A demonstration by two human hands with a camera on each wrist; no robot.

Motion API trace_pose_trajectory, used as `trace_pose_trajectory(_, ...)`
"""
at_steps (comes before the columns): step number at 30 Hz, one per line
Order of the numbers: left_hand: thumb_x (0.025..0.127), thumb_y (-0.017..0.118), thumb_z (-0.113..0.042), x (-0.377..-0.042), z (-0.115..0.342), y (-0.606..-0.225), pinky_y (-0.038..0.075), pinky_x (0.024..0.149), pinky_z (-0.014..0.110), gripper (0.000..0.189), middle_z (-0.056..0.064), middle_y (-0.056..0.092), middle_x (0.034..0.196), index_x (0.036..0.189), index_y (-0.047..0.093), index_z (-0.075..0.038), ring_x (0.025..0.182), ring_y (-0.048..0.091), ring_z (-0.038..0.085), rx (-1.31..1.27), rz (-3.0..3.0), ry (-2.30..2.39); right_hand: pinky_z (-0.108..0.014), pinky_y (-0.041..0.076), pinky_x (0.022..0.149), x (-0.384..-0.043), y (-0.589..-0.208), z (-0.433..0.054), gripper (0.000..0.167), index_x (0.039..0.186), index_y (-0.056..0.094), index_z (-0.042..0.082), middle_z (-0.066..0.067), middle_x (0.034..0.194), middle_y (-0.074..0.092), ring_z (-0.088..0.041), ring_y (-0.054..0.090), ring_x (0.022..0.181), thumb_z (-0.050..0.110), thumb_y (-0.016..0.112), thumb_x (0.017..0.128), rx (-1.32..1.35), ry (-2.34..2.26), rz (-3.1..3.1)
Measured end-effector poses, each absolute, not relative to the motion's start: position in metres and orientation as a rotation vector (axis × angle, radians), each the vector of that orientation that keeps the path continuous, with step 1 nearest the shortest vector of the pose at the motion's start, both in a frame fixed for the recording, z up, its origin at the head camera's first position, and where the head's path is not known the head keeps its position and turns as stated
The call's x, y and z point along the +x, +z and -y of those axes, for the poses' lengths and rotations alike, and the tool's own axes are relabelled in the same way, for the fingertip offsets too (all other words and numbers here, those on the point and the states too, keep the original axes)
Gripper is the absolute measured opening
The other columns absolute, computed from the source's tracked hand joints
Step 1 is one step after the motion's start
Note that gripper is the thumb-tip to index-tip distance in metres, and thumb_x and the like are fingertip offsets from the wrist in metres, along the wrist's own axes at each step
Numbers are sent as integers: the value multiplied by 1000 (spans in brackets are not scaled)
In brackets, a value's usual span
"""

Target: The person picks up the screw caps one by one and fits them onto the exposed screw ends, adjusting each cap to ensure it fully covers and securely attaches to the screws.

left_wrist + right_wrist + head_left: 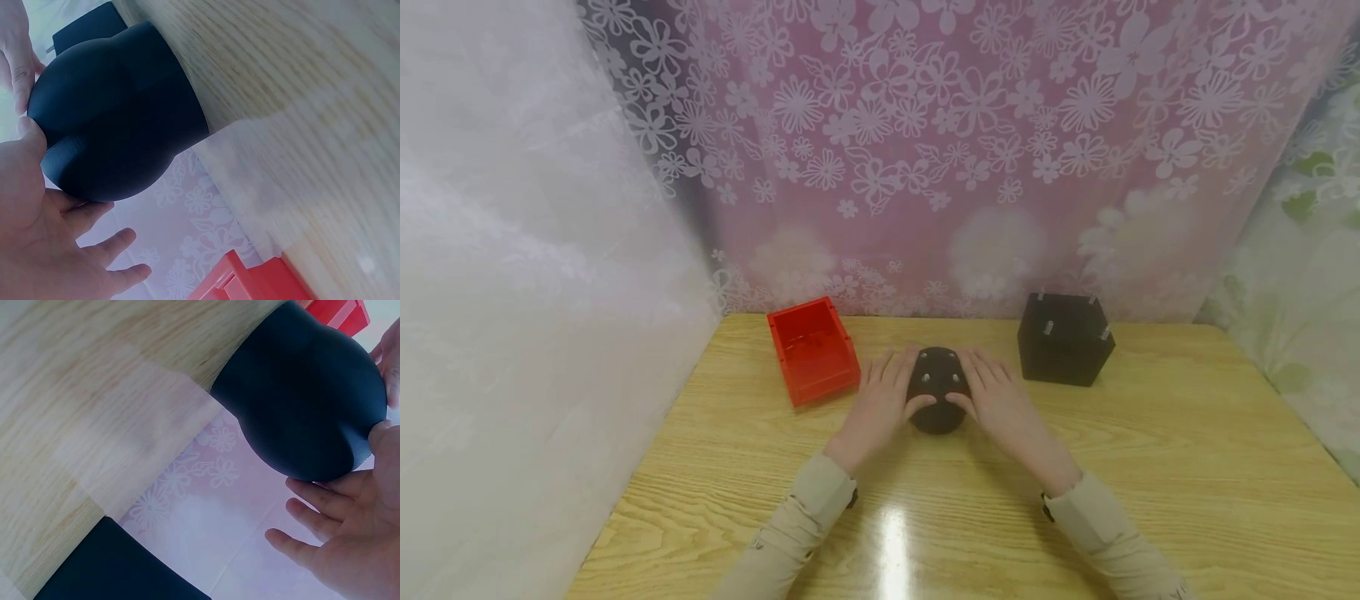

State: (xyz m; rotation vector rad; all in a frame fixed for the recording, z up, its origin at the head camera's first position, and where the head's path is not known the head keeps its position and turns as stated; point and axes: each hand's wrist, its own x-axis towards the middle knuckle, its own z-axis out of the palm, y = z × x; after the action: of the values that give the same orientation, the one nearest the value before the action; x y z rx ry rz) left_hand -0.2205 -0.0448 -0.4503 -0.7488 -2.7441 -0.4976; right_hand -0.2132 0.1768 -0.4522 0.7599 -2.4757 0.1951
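Observation:
A black rounded object (938, 363) with a narrower cylindrical base stands upright on the table (760, 492); several small shiny pegs show on its top. My left hand (883, 398) holds its left side, thumb on the near edge and index finger along the flank, the other fingers spread. On the opposite side my right hand (1006, 404) grips it in the same way, thumb tip close to the left thumb. Both wrist views show the smooth bulging side of the black object (119, 106), with the hands at its upper part.
Left of the hands lies an open red box (814, 354), its near corner close to my left fingers. Farther right stands a black angular block (1063, 342) with several small clear pegs on top. A flowered pink curtain (917, 167) hangs behind the table's back edge.

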Motion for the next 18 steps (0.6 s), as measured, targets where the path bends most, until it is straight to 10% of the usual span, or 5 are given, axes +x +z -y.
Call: trace_pose_trajectory(18, 99, 55, -54, -210, 45, -449, 25, 118, 63, 83, 12, 36, 161, 161, 24, -9, 150, 28, 38, -739, 2765, -517, -60, 46, 102, -205, -456, -177, 85, 146, 45, -9, -29, 136, 58, -45, 56, 126, 60, 18, 103, 775, 178, 2390)
